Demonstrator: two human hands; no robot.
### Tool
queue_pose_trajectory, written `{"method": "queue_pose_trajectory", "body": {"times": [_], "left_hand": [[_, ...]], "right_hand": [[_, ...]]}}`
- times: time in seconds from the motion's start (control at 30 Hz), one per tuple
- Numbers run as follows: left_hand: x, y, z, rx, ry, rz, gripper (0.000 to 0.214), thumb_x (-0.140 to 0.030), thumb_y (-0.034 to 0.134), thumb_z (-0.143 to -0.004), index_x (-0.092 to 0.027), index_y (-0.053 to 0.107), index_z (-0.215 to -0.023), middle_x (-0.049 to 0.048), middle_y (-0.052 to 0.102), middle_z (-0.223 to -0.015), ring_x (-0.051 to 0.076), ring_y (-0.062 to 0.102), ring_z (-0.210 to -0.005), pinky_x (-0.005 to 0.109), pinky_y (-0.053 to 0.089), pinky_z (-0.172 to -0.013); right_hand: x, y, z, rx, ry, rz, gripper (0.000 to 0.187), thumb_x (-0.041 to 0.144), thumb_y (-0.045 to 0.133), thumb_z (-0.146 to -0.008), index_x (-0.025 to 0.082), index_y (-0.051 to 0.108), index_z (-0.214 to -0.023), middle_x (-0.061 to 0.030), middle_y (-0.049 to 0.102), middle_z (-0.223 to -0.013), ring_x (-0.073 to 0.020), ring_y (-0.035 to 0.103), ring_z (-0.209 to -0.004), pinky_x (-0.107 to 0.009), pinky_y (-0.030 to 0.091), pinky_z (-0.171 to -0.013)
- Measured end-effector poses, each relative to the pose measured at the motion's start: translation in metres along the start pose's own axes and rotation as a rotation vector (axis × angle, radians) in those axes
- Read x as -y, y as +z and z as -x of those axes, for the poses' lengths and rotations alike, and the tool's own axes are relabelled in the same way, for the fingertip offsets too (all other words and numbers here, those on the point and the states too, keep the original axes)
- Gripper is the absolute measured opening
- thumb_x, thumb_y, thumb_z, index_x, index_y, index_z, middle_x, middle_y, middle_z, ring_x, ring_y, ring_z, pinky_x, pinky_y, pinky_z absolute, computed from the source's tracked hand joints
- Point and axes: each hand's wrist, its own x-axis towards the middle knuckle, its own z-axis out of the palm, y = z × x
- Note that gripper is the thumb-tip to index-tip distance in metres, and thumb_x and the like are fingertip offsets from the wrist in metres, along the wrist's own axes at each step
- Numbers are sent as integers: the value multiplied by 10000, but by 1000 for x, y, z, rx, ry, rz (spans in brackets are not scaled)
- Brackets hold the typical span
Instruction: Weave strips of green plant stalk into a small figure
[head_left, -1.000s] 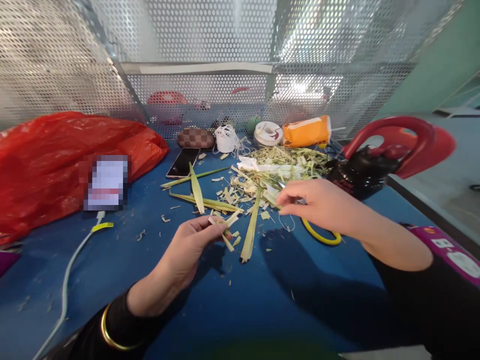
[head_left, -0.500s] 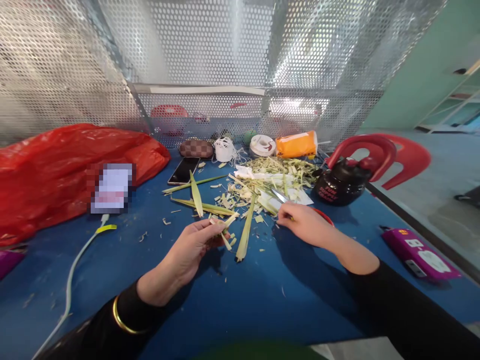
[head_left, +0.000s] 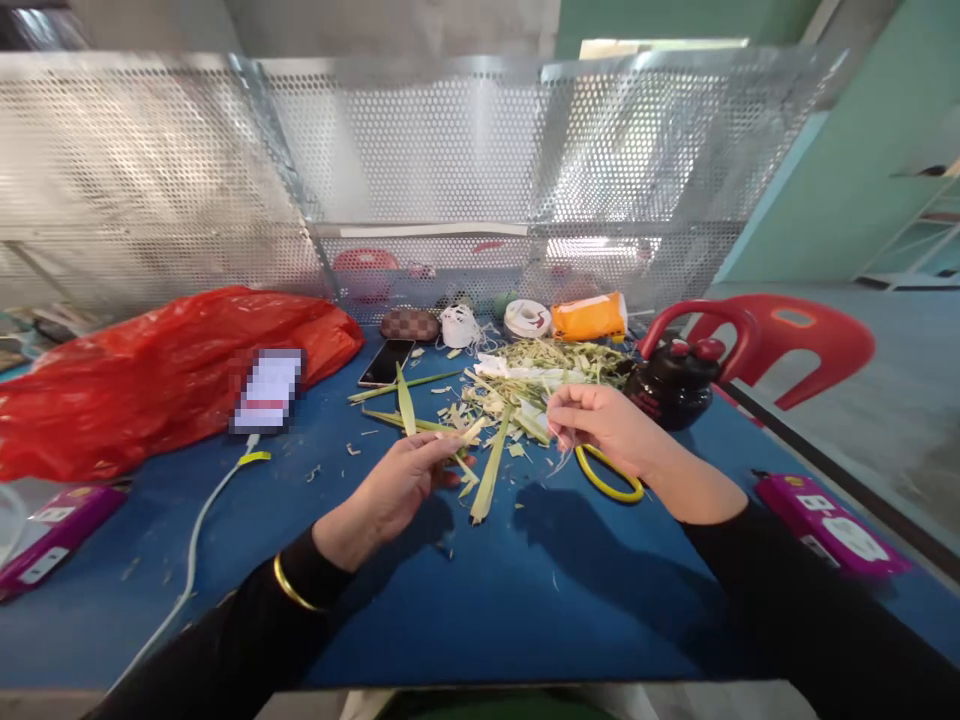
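Observation:
My left hand [head_left: 401, 490] is closed around a small bundle of pale, folded leaf strips [head_left: 472, 432], the ends showing past the thumb. My right hand [head_left: 600, 425] is raised over the table with fingers pinched. From its fingertips hangs a thin white thread [head_left: 559, 460]. Below that hand a yellow loop handle [head_left: 611, 490], apparently of scissors, lies on the blue table; the blades are hidden. Between the hands a long flat leaf strip [head_left: 491, 475] points towards me. Several green leaf blades [head_left: 406, 400] lie crossed beyond my left hand.
Leaf scraps [head_left: 540, 362] are heaped at the back. Behind stand a white string ball [head_left: 459, 327], a tape roll [head_left: 526, 318] and an orange packet [head_left: 590, 316]. A black jug [head_left: 670, 385] is right; purple packs [head_left: 832, 525], a phone [head_left: 386, 362] and red plastic [head_left: 180, 370] flank the table.
My right hand has let go of the scissors, which now lie below it, and has risen with a thread in its fingers. My left hand still holds the leaf strips. The view has tilted up.

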Motion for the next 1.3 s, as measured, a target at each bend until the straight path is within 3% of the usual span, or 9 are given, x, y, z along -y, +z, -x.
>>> {"method": "queue_pose_trajectory", "body": {"times": [0.13,0.33,0.43,0.57,0.87,1.0,1.07,1.17,1.3], "left_hand": [[-1,23,0,116,-61,99,136,-225,745,-714,-121,709,-795,80,710,-845,141,665,-750,185,510,-600],[3,41,-2,223,-128,254,165,-223,720,-740,-123,716,-871,96,719,-990,134,671,-758,181,525,-617],[11,40,-6,241,-142,315,206,-218,725,-735,-131,712,-921,81,717,-956,133,671,-744,189,527,-628],[21,36,-10,200,-172,338,186,-221,734,-726,-125,703,-883,78,711,-939,137,667,-744,191,518,-623],[30,24,-18,171,-229,349,153,-231,744,-722,-107,701,-802,42,689,-808,103,647,-678,190,521,-645],[28,21,-20,172,-208,374,115,-209,706,-756,-97,699,-785,55,695,-784,107,650,-677,194,531,-659],[26,20,-21,162,-204,406,88,-184,691,-764,-96,691,-766,60,702,-791,106,651,-661,195,536,-657],[24,19,-22,115,-225,433,69,-154,661,-783,-98,688,-754,64,711,-809,114,665,-663,196,548,-650],[22,18,-26,25,-239,390,107,-124,613,-818,-84,703,-777,67,713,-804,104,658,-629,185,556,-628]], "right_hand": [[10,17,-8,51,-46,103,181,286,697,-707,157,608,-798,3,668,-654,-68,517,-452,-216,420,-467],[-6,34,-14,-58,-176,221,134,287,640,-743,175,633,-817,4,685,-661,-73,471,-392,-216,346,-393],[-20,37,-15,-55,-132,238,120,279,621,-744,196,638,-828,3,704,-676,-126,573,-444,-229,383,-393],[-28,39,-12,-74,-200,347,116,246,592,-774,219,651,-870,-12,733,-801,-190,698,-638,-297,531,-585],[-36,36,-17,-153,-268,511,143,272,583,-800,220,703,-857,-31,739,-852,-210,675,-784,-326,516,-713],[-30,25,-23,18,-163,589,134,296,603,-802,214,694,-749,-14,708,-737,-192,639,-716,-317,482,-687],[-27,19,-26,69,-103,512,192,312,597,-813,198,641,-666,-7,656,-663,-170,613,-677,-304,473,-679],[-24,11,-30,-37,-8,113,234,361,645,-778,182,565,-651,16,557,-631,-138,587,-633,-287,490,-656],[-19,5,-32,-139,56,-230,231,317,727,-698,175,545,-698,68,444,-616,-32,367,-417,-189,373,-417]]}}
